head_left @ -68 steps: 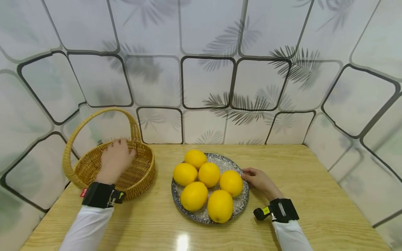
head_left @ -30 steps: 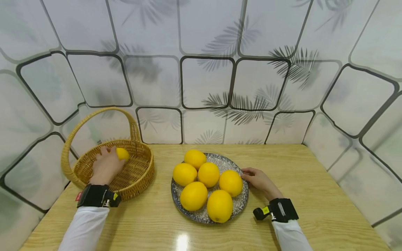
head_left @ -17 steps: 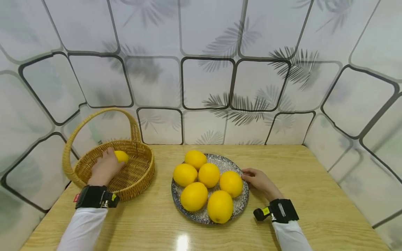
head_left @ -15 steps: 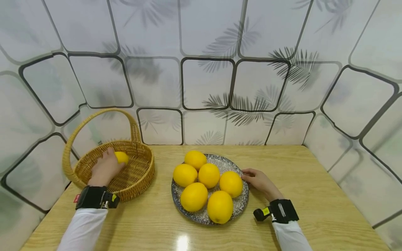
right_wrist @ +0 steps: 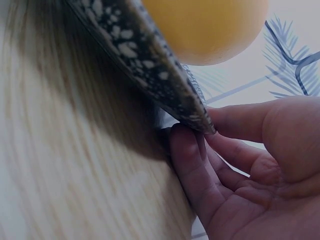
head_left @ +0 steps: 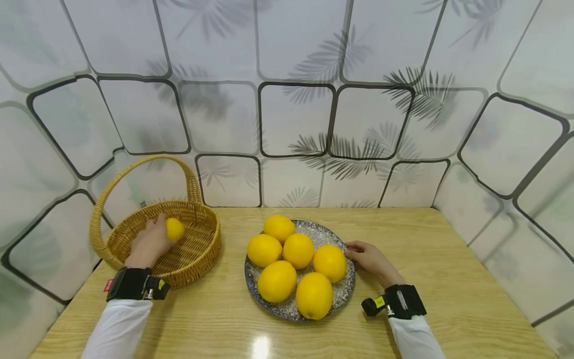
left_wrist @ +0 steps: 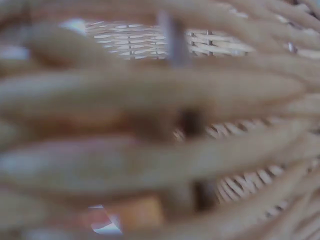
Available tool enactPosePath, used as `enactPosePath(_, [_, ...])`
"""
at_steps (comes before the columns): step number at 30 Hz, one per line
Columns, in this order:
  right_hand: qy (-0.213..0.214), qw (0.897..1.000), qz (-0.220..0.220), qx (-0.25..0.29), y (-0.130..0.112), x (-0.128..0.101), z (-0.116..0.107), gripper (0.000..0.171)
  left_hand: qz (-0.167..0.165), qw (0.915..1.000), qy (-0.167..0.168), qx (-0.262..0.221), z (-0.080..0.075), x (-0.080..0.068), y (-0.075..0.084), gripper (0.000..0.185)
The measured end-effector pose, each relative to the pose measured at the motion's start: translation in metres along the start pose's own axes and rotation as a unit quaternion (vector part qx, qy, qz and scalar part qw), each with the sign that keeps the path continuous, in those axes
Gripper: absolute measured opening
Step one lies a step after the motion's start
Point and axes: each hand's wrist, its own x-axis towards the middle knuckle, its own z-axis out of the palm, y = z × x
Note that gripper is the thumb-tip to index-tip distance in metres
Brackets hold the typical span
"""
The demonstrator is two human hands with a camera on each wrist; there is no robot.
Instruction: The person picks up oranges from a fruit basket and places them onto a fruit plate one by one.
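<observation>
Inside the wicker basket [head_left: 199, 262] at the left, my left hand [head_left: 150, 242] is at a yellow lemon [head_left: 175, 229]. Its fingers and thumb appear to grip the fruit's left side, though the back of the hand hides most of the contact. The left wrist view is filled by blurred basket weave [left_wrist: 150, 95]. My right hand [head_left: 369, 259] pinches the right rim of a speckled dark plate [head_left: 314, 229]. In the right wrist view, the thumb and fingers [right_wrist: 190, 155] meet at the plate's edge. Several lemons [head_left: 276, 281] lie on that plate.
A tall arched handle [head_left: 121, 174] rises over the basket. Both items stand on a light wooden table [head_left: 215, 319], with a strip of tabletop between them. Patterned wall covering [head_left: 291, 119] closes off the back and sides.
My left hand has drawn back a little toward me in the basket. The lemon there came into view, shifted slightly nearer and turned. My right hand and the plate have stayed put.
</observation>
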Motion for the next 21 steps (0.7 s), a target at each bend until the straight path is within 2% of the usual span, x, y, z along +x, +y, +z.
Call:
enactPosePath(10, [0.002, 1.0, 0.003, -0.005, -0.0015, 0.0006, -0.0002, 0.045, 0.02, 0.9994, 0.027, -0.006, 0.0009, -0.0002, -0.0017, 0.08])
enactPosePath(21, [0.002, 1.0, -0.008, -0.008, -0.0002, 0.0001, -0.0006, 0.044, 0.025, 0.9985, 0.043, -0.022, 0.0047, -0.003, -0.0017, 0.08])
